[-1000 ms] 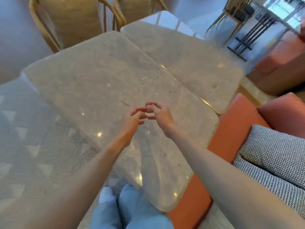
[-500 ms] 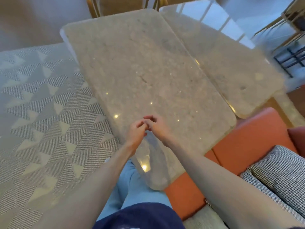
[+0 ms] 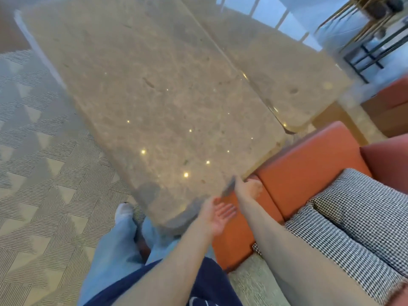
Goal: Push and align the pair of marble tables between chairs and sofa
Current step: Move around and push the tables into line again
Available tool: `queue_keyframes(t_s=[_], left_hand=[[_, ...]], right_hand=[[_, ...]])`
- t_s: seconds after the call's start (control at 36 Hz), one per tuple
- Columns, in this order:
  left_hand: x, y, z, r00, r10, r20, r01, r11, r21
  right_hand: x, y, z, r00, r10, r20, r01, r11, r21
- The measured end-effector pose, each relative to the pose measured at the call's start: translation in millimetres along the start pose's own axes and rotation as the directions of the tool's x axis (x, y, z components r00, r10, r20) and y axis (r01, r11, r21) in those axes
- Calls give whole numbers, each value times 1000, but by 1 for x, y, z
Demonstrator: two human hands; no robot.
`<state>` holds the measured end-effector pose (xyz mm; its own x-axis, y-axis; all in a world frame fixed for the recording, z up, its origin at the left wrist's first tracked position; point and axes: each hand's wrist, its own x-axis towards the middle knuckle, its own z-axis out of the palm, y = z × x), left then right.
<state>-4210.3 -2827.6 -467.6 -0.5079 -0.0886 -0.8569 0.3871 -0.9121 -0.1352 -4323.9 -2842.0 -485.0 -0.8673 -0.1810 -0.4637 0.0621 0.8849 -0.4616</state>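
The right hand [image 3: 254, 187] curls its fingers around the near edge of the near marble table [image 3: 154, 107]. The left hand [image 3: 217, 214] hangs released, palm up, just beside that corner. The far marble table [image 3: 287, 69] lies alongside, their seam nearly closed. The orange sofa [image 3: 309, 164] crowds the right, so a steady, level push seems best.

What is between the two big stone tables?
Nothing but a thin dark seam. In the head view, the near marble table and the far marble table sit edge to edge, with no object in the gap.
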Motion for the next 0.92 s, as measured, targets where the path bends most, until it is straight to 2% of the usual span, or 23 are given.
queue_keyframes(t_s=[0.08, 0.14, 0.22, 0.31, 0.36, 0.42, 0.58, 0.72, 0.92], left_hand=[[14, -28, 0, 997, -20, -68, 5, 976, -220], [26, -34, -4, 992, 47, -117, -85, 934, -348], [38, -30, -10, 974, 169, -153, -223, 846, -485], [43, -23, -8, 957, 260, -126, -282, 741, -610], [45, -25, -2, 948, 302, -102, -291, 687, -665], [47, -32, 3, 938, 335, -86, -302, 673, -675], [54, -33, -3, 921, 357, -156, -383, 752, -537], [63, -34, 1, 903, 379, -202, -428, 759, -490], [68, -33, 3, 898, 396, -191, -439, 775, -456]], right_hand=[[10, 17, 0, 970, 170, 173, -207, 953, 222], [13, 25, 3, 885, 210, 416, -402, 796, 453], [15, 33, 8, 766, 137, 628, -575, 584, 573], [17, 38, 13, 672, 33, 739, -656, 490, 574], [20, 39, 12, 639, 7, 769, -683, 465, 563], [24, 38, 8, 622, -3, 783, -681, 491, 543], [26, 29, 2, 657, 29, 753, -639, 551, 537], [30, 33, -2, 643, -11, 765, -629, 561, 537], [30, 37, 3, 664, -39, 747, -613, 544, 574]])
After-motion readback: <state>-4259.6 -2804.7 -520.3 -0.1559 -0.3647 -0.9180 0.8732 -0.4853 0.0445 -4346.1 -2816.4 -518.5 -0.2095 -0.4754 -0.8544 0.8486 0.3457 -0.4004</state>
